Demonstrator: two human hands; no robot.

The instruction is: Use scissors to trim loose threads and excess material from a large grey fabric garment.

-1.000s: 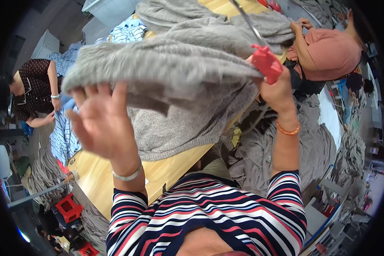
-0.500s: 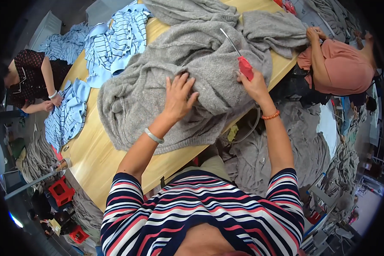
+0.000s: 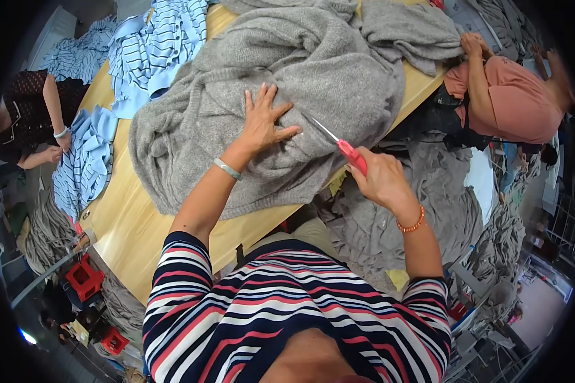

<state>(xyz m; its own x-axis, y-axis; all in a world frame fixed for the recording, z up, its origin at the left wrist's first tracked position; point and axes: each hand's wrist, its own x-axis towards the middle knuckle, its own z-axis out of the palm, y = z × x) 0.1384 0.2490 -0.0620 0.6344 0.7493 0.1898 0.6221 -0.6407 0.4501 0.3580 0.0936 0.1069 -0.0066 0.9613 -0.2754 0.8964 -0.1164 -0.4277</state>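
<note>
A grey knitted garment (image 3: pixel 348 70) lies bunched in soft folds on the table in front of me. My left hand (image 3: pixel 262 124) rests palm down on it, fingers spread, holding nothing. In my right hand (image 3: pixel 384 182) is a red-handled tool (image 3: pixel 351 155) with a slim pointed metal blade. My fingers wrap round its handle, hiding part of it. The blade points up and left, its tip at the knit just right of my left hand; whether it pierces or only touches the cloth I cannot tell.
The wooden table (image 3: pixel 124 236) slants across, its near edge before me. Blue striped garments (image 3: pixel 163 48) lie left, where a person in dark dotted clothing handles one. At right, a person in pink (image 3: pixel 521 99) grips another grey garment (image 3: pixel 409 38). Grey knitwear (image 3: pixel 421 191) heaps below the table.
My right hand has come down toward me with the red-handled tool, and its blade has swung lower, near my left hand. My left fingers have spread wider. The view has shifted slightly.
</note>
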